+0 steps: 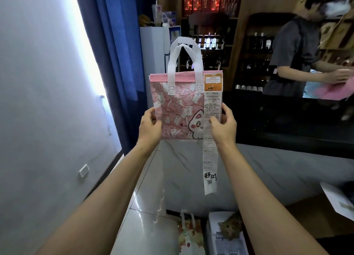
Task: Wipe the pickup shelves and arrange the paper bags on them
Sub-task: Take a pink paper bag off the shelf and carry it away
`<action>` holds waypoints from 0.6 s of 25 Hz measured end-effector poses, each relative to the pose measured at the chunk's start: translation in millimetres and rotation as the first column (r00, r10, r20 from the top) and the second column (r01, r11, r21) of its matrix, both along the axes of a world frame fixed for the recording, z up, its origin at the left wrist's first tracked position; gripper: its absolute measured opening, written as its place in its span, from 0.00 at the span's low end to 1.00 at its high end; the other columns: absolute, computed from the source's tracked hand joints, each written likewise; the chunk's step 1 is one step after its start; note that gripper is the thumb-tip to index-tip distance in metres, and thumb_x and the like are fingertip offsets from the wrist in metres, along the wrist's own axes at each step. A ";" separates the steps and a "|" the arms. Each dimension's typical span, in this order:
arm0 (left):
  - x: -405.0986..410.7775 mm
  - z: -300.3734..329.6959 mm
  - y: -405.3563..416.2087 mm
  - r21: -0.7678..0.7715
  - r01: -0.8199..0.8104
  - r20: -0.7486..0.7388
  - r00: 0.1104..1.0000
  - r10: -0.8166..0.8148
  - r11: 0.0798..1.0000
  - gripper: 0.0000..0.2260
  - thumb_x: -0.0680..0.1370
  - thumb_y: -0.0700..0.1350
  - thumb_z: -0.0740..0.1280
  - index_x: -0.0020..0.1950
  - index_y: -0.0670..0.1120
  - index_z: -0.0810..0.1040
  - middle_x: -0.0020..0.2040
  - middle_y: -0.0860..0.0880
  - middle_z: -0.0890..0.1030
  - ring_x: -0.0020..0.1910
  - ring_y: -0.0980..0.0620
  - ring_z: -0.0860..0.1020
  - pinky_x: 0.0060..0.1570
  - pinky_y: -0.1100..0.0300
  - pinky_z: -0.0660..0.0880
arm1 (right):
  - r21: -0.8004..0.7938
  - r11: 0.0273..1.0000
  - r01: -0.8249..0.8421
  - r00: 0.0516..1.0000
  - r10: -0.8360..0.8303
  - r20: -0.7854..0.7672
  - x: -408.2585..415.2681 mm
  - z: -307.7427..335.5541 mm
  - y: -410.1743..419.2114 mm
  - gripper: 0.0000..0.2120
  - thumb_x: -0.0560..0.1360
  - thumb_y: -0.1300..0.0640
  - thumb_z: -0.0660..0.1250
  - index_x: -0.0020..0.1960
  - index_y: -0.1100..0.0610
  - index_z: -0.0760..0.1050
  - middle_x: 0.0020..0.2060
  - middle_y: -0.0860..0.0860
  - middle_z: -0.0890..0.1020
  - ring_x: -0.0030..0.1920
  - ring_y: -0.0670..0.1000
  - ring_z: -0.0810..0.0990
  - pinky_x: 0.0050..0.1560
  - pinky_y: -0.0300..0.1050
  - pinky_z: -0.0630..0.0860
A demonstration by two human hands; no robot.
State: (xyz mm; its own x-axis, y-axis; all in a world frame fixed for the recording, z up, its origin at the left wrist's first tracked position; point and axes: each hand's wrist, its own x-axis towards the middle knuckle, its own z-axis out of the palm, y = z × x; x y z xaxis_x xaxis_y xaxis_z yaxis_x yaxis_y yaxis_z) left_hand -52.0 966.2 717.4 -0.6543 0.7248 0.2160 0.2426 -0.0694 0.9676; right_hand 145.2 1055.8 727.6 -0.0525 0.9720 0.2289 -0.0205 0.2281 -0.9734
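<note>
One pink bag (178, 109) is held up in the air in front of the dark counter (287, 120), its two white handles (184, 63) standing upright. It is printed with banknotes and a white cartoon cat. The left hand (150, 127) pinches its left edge; the right hand (224, 124) has its grip curled round the right edge. One long receipt (209, 155) hangs from an orange label (213, 82); its small print is unreadable, with two handwritten characters and a QR code near the bottom. Two more bags (189, 233) lie on the floor below.

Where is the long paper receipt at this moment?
In the head view, the receipt hangs down the right edge of the pink bag, pinched by the right hand.
</note>
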 end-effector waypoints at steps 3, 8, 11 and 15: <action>-18.6 8.4 44.4 -0.003 0.022 -0.005 1.000 -0.022 1.000 0.19 0.81 0.43 0.63 0.72 0.53 0.70 0.61 0.50 0.78 0.56 0.50 0.81 0.46 0.55 0.82 | -0.003 1.000 -0.004 1.000 0.004 -0.018 -19.9 2.8 42.6 0.25 0.76 0.58 0.68 0.70 0.42 0.72 0.54 0.44 0.84 0.53 0.45 0.84 0.53 0.50 0.84; -55.8 12.7 113.7 -0.025 0.014 -0.036 0.999 -0.015 1.000 0.21 0.80 0.42 0.63 0.73 0.53 0.69 0.63 0.49 0.77 0.60 0.49 0.79 0.58 0.47 0.80 | 0.002 1.000 0.009 1.000 -0.009 -0.024 -54.4 5.2 111.4 0.25 0.76 0.59 0.68 0.70 0.42 0.72 0.54 0.44 0.84 0.54 0.45 0.84 0.55 0.51 0.83; -76.5 10.1 146.0 -0.035 0.035 -0.037 0.999 -0.037 0.999 0.21 0.81 0.43 0.64 0.73 0.53 0.69 0.62 0.50 0.78 0.61 0.50 0.79 0.58 0.48 0.80 | -0.003 0.999 0.033 0.999 -0.033 -0.004 -72.6 -1.2 142.7 0.25 0.76 0.59 0.68 0.69 0.42 0.71 0.53 0.44 0.83 0.53 0.44 0.84 0.54 0.49 0.83; -96.9 0.3 180.9 -0.052 0.063 -0.028 0.998 -0.064 0.997 0.21 0.81 0.40 0.61 0.73 0.53 0.69 0.62 0.50 0.78 0.61 0.51 0.79 0.56 0.53 0.81 | -0.006 0.998 0.065 0.997 -0.065 0.035 -90.8 -10.8 177.2 0.25 0.75 0.60 0.69 0.69 0.46 0.70 0.54 0.44 0.82 0.54 0.43 0.82 0.51 0.41 0.81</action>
State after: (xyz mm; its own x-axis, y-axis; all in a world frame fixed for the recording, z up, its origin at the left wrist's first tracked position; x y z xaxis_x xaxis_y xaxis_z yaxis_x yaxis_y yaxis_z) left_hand -149.0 1147.1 717.8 -0.6005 0.7752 0.1961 0.2677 -0.0362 0.9628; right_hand 54.4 1233.0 716.8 0.0032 0.9752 0.2213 0.0282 0.2211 -0.9748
